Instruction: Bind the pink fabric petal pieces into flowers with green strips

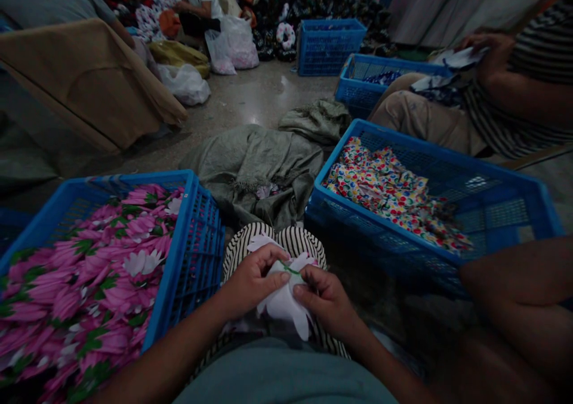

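Observation:
A white fabric flower [283, 302] with long petals and a narrow green part lies over my striped lap. My left hand [259, 275] pinches it from the left, thumb and fingers close to the green strip [290, 268]. From the right, my right hand [324, 299] grips the same flower near the other end of the green. Some petals hang down between the hands, and others stick up behind them. The fingertips partly hide the middle of the flower.
To the left, a blue crate [190, 213] holds pink and white fabric flowers. Another blue crate [505, 183] at right contains colourful dotted cloth pieces. Grey-green sacks [259, 153] lie ahead. A co-worker in stripes [537, 64] sits at right; bare legs [519, 290] are close by.

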Demonstrator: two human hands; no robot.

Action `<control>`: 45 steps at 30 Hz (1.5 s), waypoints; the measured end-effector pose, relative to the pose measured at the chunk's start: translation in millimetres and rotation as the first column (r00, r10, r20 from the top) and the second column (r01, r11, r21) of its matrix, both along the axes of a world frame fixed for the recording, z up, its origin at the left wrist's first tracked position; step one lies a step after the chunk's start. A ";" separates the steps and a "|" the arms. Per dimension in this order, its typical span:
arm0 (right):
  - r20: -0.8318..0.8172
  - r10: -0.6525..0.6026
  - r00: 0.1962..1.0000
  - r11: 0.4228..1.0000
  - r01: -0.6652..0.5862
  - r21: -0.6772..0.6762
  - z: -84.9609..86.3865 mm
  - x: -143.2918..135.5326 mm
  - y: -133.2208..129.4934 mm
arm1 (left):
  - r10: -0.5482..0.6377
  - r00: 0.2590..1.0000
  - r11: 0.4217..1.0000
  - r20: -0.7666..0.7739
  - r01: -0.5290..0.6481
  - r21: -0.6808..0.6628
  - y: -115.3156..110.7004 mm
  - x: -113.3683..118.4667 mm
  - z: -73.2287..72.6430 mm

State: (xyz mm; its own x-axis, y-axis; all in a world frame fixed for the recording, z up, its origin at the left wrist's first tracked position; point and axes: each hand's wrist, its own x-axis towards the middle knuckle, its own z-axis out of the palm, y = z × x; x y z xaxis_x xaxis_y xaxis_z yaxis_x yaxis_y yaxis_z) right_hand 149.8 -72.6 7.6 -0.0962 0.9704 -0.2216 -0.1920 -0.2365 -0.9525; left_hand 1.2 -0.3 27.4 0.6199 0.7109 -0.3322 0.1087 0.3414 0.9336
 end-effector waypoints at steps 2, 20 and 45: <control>0.105 -0.001 0.994 0.999 -0.004 0.053 -1.3 3.8 -0.7 | 0.066 0.997 0.998 -0.035 -0.067 -0.011 10.0 -2.5 -2.8; -0.119 -0.269 0.956 0.962 0.261 -0.079 -2.9 8.4 19.6 | 0.351 0.927 0.816 0.134 -0.232 -0.529 -21.4 15.9 0.6; 0.412 -0.346 0.843 0.900 0.173 0.400 -7.9 12.6 15.0 | 0.374 0.922 0.865 0.101 -0.308 -0.396 -20.3 6.1 1.7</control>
